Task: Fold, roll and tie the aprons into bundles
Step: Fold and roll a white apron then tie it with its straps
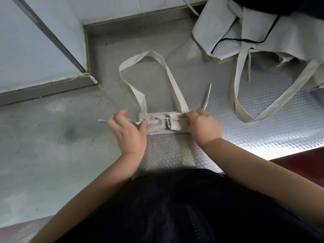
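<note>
Steel tabletop (52, 137): apron bundle (164, 124) between hands; left hand (128, 132) grips left tie end (101, 120), right hand (202, 124) grips right tie end (207, 95).

Your bench (52, 155) is stainless steel, embossed with a small repeating pattern. It is dull and smudged on your left, with dark specks toward the back. Hard white glare (263, 137) washes the right part near the front edge. A low steel upstand (140, 18) runs along the back, then steps forward round a wall section (26, 53) that juts into the bench on your left. The walls are pale and bluish in this light. A metal strip (50, 32) slants down the jutting wall. Discoloured sealant (87, 76) sits at its corner. Dark red floor (301, 163) shows past the bench edge, on your right.
</note>
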Motion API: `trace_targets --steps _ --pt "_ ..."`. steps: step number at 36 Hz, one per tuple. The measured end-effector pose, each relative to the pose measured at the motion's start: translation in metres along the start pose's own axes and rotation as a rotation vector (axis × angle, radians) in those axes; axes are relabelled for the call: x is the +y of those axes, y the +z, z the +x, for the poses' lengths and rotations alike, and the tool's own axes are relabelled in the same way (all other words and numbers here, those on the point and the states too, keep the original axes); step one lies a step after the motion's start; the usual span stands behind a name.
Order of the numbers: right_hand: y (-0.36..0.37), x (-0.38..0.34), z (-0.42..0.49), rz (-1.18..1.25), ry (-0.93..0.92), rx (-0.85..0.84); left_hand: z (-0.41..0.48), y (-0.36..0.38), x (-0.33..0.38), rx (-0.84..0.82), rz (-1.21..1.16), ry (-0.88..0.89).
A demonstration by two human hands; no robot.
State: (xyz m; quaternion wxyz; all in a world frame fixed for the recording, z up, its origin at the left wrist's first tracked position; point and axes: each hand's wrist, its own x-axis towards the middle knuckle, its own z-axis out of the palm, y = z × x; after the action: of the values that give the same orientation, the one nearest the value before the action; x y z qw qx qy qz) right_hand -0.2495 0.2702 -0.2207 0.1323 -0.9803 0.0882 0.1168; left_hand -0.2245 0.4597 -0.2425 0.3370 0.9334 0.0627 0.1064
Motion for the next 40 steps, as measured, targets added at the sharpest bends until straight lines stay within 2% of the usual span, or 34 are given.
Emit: trace_targets --steps 2,4,8,10,15,18,23,25,30,35,40 --pt "0.002 0.003 -0.002 -0.056 -0.165 -0.01 0.003 -0.002 -0.007 -0.098 0.087 0.325" --pt "0.008 0.009 -0.004 -0.046 -0.292 0.043 0.009 -0.006 -0.017 -0.172 0.149 0.537" --pt "0.027 0.02 -0.01 -0.034 -0.348 0.237 0.016 -0.012 -0.031 -0.181 0.307 0.812" --pt "0.027 0.017 -0.015 -0.048 -0.338 0.288 0.015 -0.014 -0.041 -0.184 0.347 0.875" --pt "0.029 0.014 -0.012 0.02 -0.321 0.216 0.003 -0.022 -0.042 -0.359 0.453 0.742" --pt "0.022 0.014 -0.012 0.076 -0.295 0.117 0.006 -0.02 -0.041 -0.437 0.4 0.622" --pt "0.02 0.021 -0.009 -0.101 -0.362 0.089 0.015 -0.017 -0.044 -0.521 0.334 0.534" --pt "0.023 0.021 -0.012 -0.115 -0.315 0.064 0.019 -0.016 -0.041 -0.522 0.319 0.494" --pt "0.025 0.004 -0.004 -0.045 -0.167 0.134 0.031 -0.015 -0.033 -0.515 0.255 0.439" --pt "0.023 0.011 0.012 -0.097 -0.247 0.23 0.035 -0.013 -0.036 -0.489 0.183 0.461" --pt "0.028 0.013 0.015 -0.055 -0.313 0.308 0.041 -0.009 -0.035 -0.366 0.152 0.509"
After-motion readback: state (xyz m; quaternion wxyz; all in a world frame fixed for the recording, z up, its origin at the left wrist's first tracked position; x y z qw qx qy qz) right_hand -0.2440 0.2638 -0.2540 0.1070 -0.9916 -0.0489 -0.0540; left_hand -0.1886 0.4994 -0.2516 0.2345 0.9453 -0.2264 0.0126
